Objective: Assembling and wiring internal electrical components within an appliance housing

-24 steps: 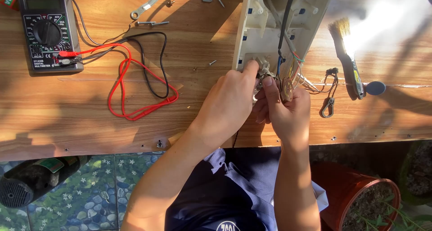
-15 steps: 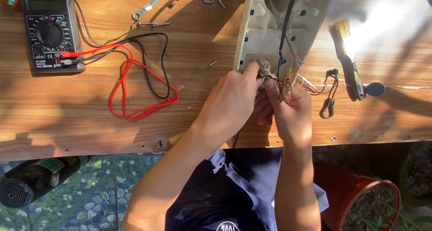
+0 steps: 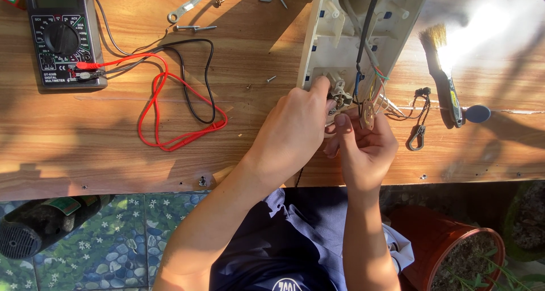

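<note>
A cream plastic appliance housing (image 3: 335, 36) lies on the wooden table (image 3: 113, 155), with a black cable and coloured wires (image 3: 372, 81) running out of it. My left hand (image 3: 298, 126) grips a small grey switch part (image 3: 340, 95) at the housing's near end. My right hand (image 3: 363, 143) pinches a small round plate (image 3: 368, 112) tied to the wires, right beside the left hand.
A black multimeter (image 3: 59, 41) sits at the far left with red and black leads (image 3: 176, 106) looped beside it. A brush (image 3: 443, 70) and a snap hook (image 3: 417, 135) lie to the right. Loose screws (image 3: 196, 28) and a metal bracket (image 3: 187, 7) lie at the back. A red-brown plant pot (image 3: 448, 245) stands below the table.
Both hands stay on the parts at the housing's near end. The fingers have shifted only slightly.
</note>
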